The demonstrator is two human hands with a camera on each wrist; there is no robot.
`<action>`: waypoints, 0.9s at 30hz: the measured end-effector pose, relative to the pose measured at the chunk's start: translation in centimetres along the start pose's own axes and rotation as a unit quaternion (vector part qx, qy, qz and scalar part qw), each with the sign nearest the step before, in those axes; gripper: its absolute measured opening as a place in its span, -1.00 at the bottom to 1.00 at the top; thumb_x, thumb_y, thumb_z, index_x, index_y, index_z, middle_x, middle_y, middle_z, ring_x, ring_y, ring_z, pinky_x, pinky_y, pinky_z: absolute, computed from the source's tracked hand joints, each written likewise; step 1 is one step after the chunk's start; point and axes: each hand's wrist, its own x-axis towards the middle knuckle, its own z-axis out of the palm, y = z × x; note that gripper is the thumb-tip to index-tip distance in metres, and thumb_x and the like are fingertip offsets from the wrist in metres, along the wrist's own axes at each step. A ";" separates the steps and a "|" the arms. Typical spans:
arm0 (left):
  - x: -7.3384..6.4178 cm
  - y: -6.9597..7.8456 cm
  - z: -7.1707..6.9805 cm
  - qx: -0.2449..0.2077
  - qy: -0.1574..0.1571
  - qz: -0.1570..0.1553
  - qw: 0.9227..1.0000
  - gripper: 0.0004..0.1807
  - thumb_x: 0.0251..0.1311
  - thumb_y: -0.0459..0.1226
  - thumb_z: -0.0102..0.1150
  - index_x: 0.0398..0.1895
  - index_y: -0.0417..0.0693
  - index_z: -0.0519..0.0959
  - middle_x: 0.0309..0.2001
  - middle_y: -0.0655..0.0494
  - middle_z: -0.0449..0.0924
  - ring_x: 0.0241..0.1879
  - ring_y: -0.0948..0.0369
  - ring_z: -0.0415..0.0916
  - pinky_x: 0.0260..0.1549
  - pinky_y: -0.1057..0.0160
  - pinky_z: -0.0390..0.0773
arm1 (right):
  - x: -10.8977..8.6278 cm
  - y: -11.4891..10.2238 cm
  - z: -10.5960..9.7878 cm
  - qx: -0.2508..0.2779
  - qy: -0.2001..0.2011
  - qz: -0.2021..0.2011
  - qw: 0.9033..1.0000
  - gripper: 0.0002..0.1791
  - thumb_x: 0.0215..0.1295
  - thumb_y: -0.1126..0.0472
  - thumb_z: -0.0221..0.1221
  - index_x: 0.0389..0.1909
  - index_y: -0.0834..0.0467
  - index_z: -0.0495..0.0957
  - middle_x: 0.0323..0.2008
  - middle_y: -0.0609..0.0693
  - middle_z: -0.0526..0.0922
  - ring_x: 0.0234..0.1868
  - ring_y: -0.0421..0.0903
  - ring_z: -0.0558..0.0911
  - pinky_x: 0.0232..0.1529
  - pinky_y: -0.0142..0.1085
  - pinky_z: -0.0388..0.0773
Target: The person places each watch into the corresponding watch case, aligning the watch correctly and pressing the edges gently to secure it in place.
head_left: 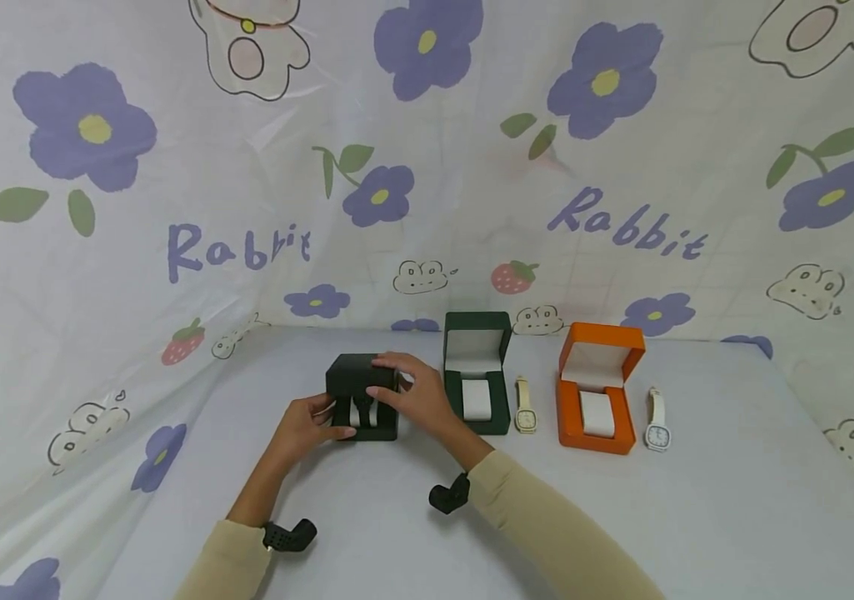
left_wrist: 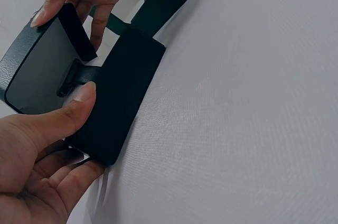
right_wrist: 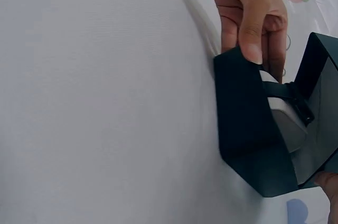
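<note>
A dark green, nearly black watch box [head_left: 372,432] stands on the table with its lid [head_left: 350,375] tilted partway down. Inside, a watch with a dark strap [right_wrist: 280,90] is wrapped round a white cushion [right_wrist: 288,123]. My left hand [head_left: 299,429] grips the base at its left side, thumb on the front edge, fingers at the side in the left wrist view. With thumb and fingers, my right hand [head_left: 419,392] holds the lid at its right end. Only a bit of the right hand [right_wrist: 328,186] shows in the right wrist view. The watch face is hidden.
To the right stand an open green watch box [head_left: 497,408] and an open orange watch box [head_left: 569,425], each with a white cushion. A gold watch [head_left: 525,408] lies between them; a silver-white watch [head_left: 657,425] lies right of the orange one. A printed curtain [head_left: 471,208] hangs behind.
</note>
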 end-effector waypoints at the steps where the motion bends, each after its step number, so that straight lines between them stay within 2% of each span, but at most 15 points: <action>1: 0.0 0.0 0.0 0.002 0.000 -0.001 1.000 -0.10 0.02 -0.33 0.58 0.42 -0.41 0.33 0.39 -0.32 0.32 0.31 -0.15 0.40 0.23 0.00 0.49 | -0.1 0.0 0.0 -0.001 -0.001 -0.001 1.000 -0.51 0.22 0.17 0.45 0.18 0.13 0.65 0.32 0.05 0.53 0.40 -0.10 0.42 0.31 -0.03 0.50; 3: 0.0 0.0 0.0 0.009 0.002 -0.002 1.000 -0.10 0.02 -0.31 0.58 0.41 -0.40 0.34 0.38 -0.32 0.34 0.31 -0.14 0.41 0.23 -0.01 0.49 | -0.2 0.2 0.1 -0.001 -0.002 -0.009 1.000 -0.50 0.21 0.18 0.46 0.18 0.14 0.65 0.32 0.07 0.53 0.40 -0.09 0.42 0.31 -0.03 0.49; 4: 0.3 -0.5 0.0 0.012 0.004 -0.001 1.000 -0.10 0.00 -0.29 0.60 0.41 -0.38 0.36 0.37 -0.29 0.36 0.31 -0.12 0.42 0.22 0.01 0.50 | -0.3 0.2 0.1 0.000 -0.002 -0.011 1.000 -0.50 0.21 0.19 0.46 0.18 0.14 0.65 0.32 0.06 0.53 0.41 -0.09 0.41 0.32 -0.04 0.49; 11: 0.4 -0.5 0.0 0.019 0.006 -0.001 1.000 -0.15 0.00 -0.29 0.60 0.38 -0.32 0.43 0.31 -0.25 0.47 0.28 -0.10 0.46 0.22 0.03 0.52 | -0.9 0.5 0.3 -0.015 -0.004 -0.018 1.000 -0.48 0.16 0.19 0.49 0.17 0.12 0.66 0.33 0.03 0.52 0.45 -0.09 0.36 0.32 -0.08 0.49; 15: 0.3 -0.3 0.0 0.015 0.008 -0.005 1.000 -0.17 0.00 -0.29 0.59 0.36 -0.36 0.44 0.28 -0.27 0.49 0.25 -0.11 0.49 0.21 0.02 0.54 | -1.2 0.4 0.5 -0.015 -0.002 -0.028 1.000 -0.49 0.15 0.25 0.49 0.16 0.17 0.66 0.35 0.10 0.50 0.46 -0.01 0.35 0.32 -0.01 0.48; 21: 0.2 -0.3 0.1 0.020 0.013 -0.011 1.000 -0.16 -0.01 -0.29 0.60 0.36 -0.37 0.43 0.28 -0.28 0.49 0.25 -0.12 0.50 0.21 0.02 0.54 | -1.8 0.5 0.9 0.005 0.001 -0.052 0.999 -0.51 0.09 0.42 0.47 0.09 0.37 0.65 0.31 0.28 0.48 0.44 0.21 0.35 0.28 0.17 0.45; 23: 0.2 -0.4 0.1 0.021 0.015 -0.012 1.000 -0.17 -0.01 -0.29 0.60 0.36 -0.36 0.44 0.28 -0.27 0.50 0.25 -0.11 0.50 0.21 0.03 0.54 | -1.9 0.6 0.9 0.003 0.001 -0.057 0.998 -0.51 0.08 0.43 0.48 0.08 0.38 0.65 0.31 0.29 0.49 0.44 0.21 0.35 0.28 0.15 0.46; 27: 0.2 -0.5 0.2 0.019 0.017 -0.009 1.000 -0.18 0.00 -0.31 0.59 0.36 -0.36 0.44 0.27 -0.27 0.51 0.25 -0.10 0.51 0.19 0.05 0.55 | -2.0 0.9 0.9 -0.015 -0.002 -0.053 0.998 -0.51 0.10 0.36 0.49 0.10 0.30 0.66 0.33 0.21 0.49 0.46 0.09 0.35 0.30 0.00 0.49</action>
